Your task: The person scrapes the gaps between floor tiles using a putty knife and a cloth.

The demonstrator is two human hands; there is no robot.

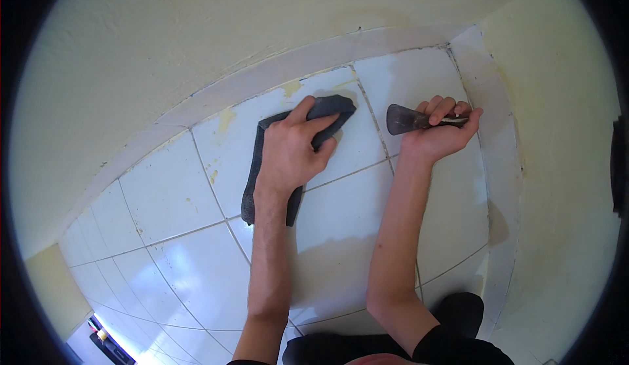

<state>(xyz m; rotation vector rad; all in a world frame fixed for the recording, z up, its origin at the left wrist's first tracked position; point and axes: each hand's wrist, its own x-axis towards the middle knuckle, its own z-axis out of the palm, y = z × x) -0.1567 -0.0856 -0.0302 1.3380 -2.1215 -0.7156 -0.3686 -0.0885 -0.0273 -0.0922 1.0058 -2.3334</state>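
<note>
- White tiled floor (177, 195) is running into a room corner: pale skirting strip (262, 80) along the far wall, another skirting strip (498, 168) along the right wall, cream walls (164, 31) above both
- Open tile is stretching left and toward the lower left, well away from both hands; room is getting tight on the right, where the right hand is sitting just beside the right skirting
- Left hand (291, 149) is pressing flat, fingers spread, on a dark grey cloth (262, 168); cloth is lying on the tile under the palm, its far end sticking out past the fingertips toward the far skirting, near end trailing back beside the wrist
- Right hand (439, 132) is gripping a scraper (409, 119) in a closed fist; handle is hidden inside the fingers, dark blade (398, 119) is pointing left, toward the cloth, with a grout line (373, 119) lying between them
- Yellowish stains (291, 89) are showing on the tile near the far skirting, just beyond the cloth
- Dark-clothed knees (393, 345) are showing at the bottom edge
</note>
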